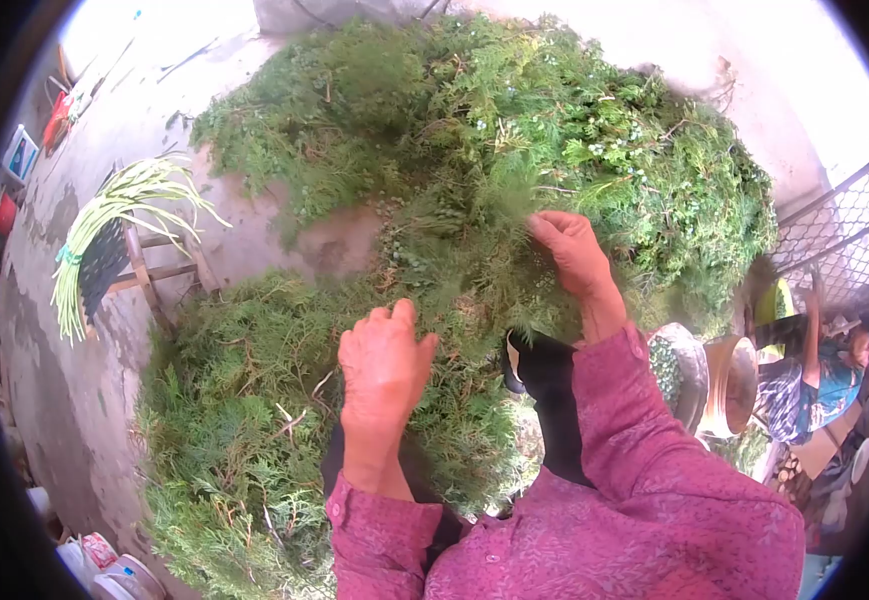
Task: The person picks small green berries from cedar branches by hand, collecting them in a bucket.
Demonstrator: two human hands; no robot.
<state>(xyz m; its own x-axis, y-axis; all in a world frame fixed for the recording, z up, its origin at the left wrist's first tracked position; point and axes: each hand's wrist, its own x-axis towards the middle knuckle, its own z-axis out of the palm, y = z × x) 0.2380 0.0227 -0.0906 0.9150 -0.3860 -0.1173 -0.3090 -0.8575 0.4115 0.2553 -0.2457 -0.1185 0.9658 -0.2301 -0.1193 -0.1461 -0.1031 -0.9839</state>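
Observation:
My right hand [574, 255] is closed in a pinch, with the blurred, feathery tip of an evergreen sprig [512, 205] at its fingertips. My left hand [384, 365] is lower and to the left, back towards me, its fingers curled in. Whatever those fingers hold, if anything, is hidden. Under and beyond both hands lies a big heap of evergreen branches [614, 130] with flat, scaly leaves and small pale cones. More of the same branches [244, 400] spread around my legs on the left. A tub of small green cones [666, 370] stands by my right sleeve.
A small wooden stool [144, 265] carries a bundle of long green beans [119, 215] on the left. At right are a tan bucket [729, 385], a seated person [824, 380] and a wire mesh panel [844, 225]. Bags and containers [119, 575] sit at lower left.

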